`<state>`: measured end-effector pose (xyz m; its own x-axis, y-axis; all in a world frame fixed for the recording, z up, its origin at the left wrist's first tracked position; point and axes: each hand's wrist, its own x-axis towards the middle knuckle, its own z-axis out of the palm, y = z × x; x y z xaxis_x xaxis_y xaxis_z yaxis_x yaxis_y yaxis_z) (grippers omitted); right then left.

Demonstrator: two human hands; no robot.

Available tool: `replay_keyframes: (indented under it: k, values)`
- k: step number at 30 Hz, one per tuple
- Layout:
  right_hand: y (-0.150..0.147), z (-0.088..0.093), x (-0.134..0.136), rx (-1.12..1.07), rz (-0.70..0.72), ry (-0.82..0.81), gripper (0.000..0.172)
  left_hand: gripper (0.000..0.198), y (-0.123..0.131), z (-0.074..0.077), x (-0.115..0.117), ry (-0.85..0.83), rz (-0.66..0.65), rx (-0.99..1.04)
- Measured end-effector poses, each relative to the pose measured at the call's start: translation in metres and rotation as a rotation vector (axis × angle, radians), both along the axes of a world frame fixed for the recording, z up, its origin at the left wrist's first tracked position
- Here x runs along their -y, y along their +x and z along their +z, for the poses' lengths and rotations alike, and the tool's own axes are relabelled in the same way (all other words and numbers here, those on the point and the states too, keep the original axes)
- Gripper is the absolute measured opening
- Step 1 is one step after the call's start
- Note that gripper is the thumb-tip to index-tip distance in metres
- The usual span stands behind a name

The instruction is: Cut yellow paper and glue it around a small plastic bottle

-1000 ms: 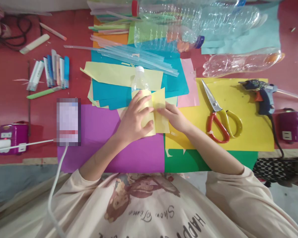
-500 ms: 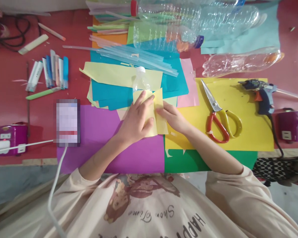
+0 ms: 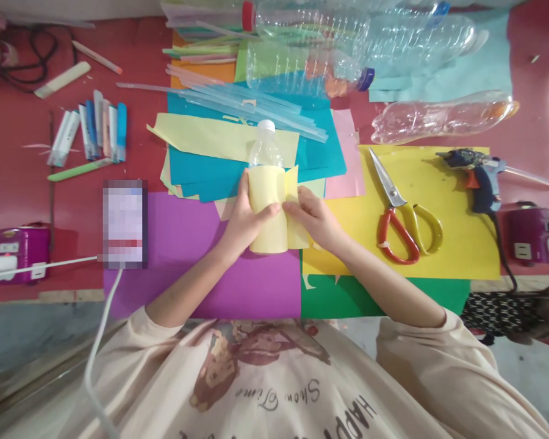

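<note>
Hands, two, bare: left hand (image 3: 241, 218) clasps the small bottle (image 3: 265, 152) from its outer side, thumb laid across the front; right hand (image 3: 315, 221) pinches the loose flap of the pale yellow paper (image 3: 269, 210) between thumb and fingertips. Bottle stands between the two hands, just beyond the knuckles, white cap uppermost. Change from half a second ago: left palm lay flat on the sheet, fingers spread; it now curls round, and the paper forms a tube about the bottle. Purple sheet (image 3: 183, 256) under the left wrist. Scissors (image 3: 405, 213) near, outward of the right hand; glue gun (image 3: 478, 174) farther out. Phone (image 3: 124, 224) outward of the left hand, screen blurred. Bottle body hidden by paper; left fingers hidden behind it.
</note>
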<state>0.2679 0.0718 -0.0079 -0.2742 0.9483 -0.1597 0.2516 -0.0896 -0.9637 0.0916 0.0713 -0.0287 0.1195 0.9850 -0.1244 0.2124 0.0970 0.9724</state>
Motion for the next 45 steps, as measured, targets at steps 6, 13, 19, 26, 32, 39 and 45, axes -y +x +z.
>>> replay_keyframes:
  k: [6, 13, 19, 26, 32, 39, 45]
  values:
    - [-0.010, 0.006, 0.003, -0.038, -0.023, 0.143, 0.035, 0.097, 0.011, 0.032, 0.000, 0.057, 0.103, -0.024]
    - [-0.006, 0.000, -0.002, -0.072, -0.013, 0.106, 0.041, 0.066, 0.012, 0.031, -0.010, -0.047, 0.199, 0.326]
    - [-0.003, 0.002, -0.003, -0.133, -0.024, 0.156, 0.046, 0.059, 0.000, 0.033, -0.013, -0.388, -0.108, 0.604]
    - [-0.003, 0.003, -0.005, -0.111, 0.015, 0.168, 0.047, 0.054, -0.005, 0.031, -0.012, -0.396, -0.120, 0.612]
    - [0.000, -0.003, -0.009, -0.115, -0.022, 0.034, 0.047, 0.055, -0.012, 0.034, -0.013, -0.352, -0.053, 0.552]
    - [0.020, 0.017, -0.002, 0.087, 0.017, 0.024, 0.026, 0.059, -0.017, 0.027, -0.015, -0.373, 0.005, 0.522]
    - [0.127, 0.027, 0.016, 0.714, -0.611, 0.282, 0.013, 0.057, -0.016, 0.026, -0.013, -0.312, 0.002, 0.520]
